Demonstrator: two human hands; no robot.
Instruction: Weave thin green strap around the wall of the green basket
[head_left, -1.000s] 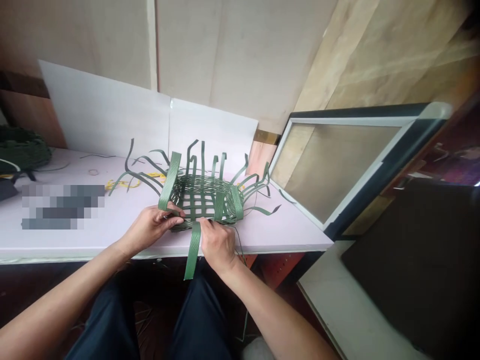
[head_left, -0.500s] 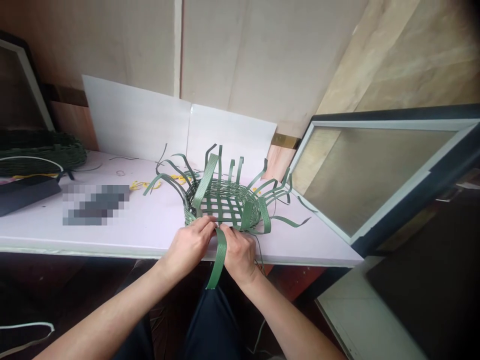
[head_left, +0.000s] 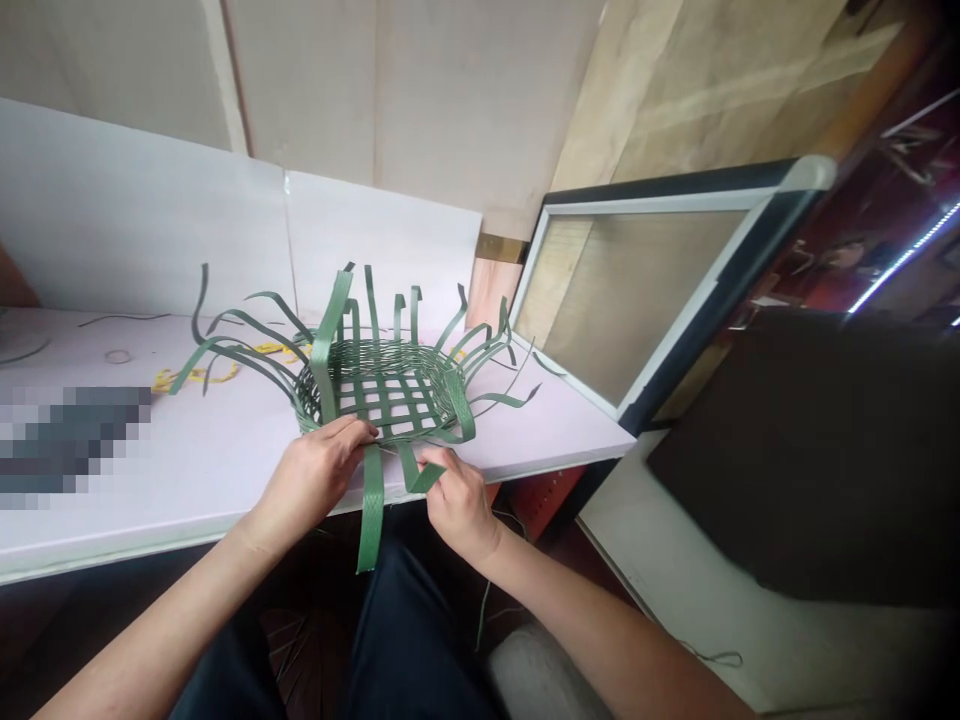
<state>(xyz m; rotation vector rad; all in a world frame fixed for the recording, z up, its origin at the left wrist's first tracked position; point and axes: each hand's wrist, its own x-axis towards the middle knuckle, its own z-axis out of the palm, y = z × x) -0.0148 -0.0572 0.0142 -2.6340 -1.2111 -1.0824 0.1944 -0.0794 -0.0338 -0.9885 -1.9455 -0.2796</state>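
Observation:
A half-woven basket (head_left: 390, 385) of green plastic strips sits at the near edge of the white table (head_left: 195, 470), with loose strip ends sticking up and out all round. My left hand (head_left: 311, 475) is closed on the basket's near rim. Just right of it, one wide green strip (head_left: 370, 505) hangs down over the table edge. My right hand (head_left: 454, 495) pinches a shorter green strip end (head_left: 418, 474) at the near rim.
A framed glass panel (head_left: 645, 290) leans at the table's right end. Yellow bits (head_left: 191, 375) and a small ring (head_left: 118, 356) lie at the back left. White boards (head_left: 150, 220) stand against the wall. My dark-trousered legs (head_left: 405, 640) are under the table edge.
My right hand has let the long hanging strip drop and now pinches a shorter strip to its right. The camera view has swung right.

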